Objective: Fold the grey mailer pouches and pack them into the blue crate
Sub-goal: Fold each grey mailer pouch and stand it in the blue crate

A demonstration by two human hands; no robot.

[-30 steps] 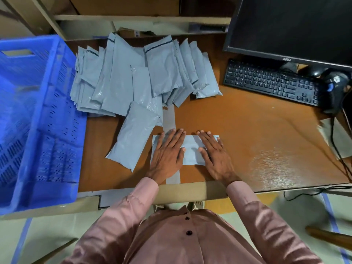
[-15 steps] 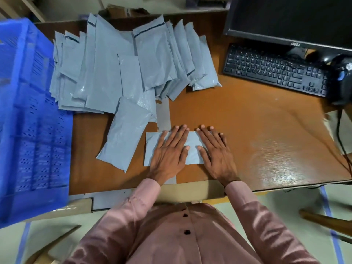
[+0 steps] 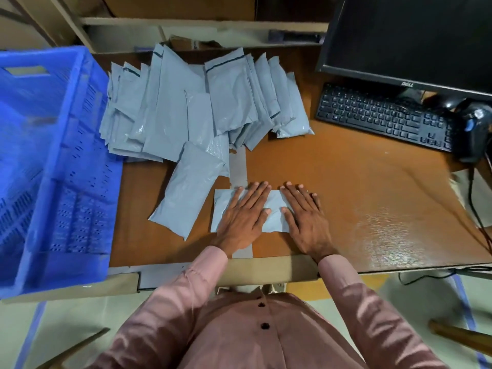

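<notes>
Crate work comes last, so we begin with the biggest thing we have: the blue crate [image 3: 53,161] stands at the left end of the bench [image 3: 346,209], its mesh wall just beside the pile of grey mailer pouches [image 3: 202,102], and whatever lies inside it is too blurred for us to tell. That pile fans across the back of the bench, well apart from the keyboard [image 3: 383,115] and monitor [image 3: 415,38] on the right. One pouch [image 3: 191,193] lies slanted at the front of the pile, near us.

Smaller again is the folded pouch [image 3: 274,209], flat on the bench close to the front edge, directly before us. Our left hand [image 3: 242,217] lies flat on its left half and our right hand [image 3: 306,217] on its right end, fingers straight and spread, palms down, gripping nothing; the two hands sit side by side with a strip of grey showing between them.

We judge this to be the creasing step. To do it well, we press with the whole palm, sweep outward toward both ends so trapped air escapes, and keep the edges lined up, since slick film springs open. Only once it lies flat do we carry it left to the crate.
</notes>
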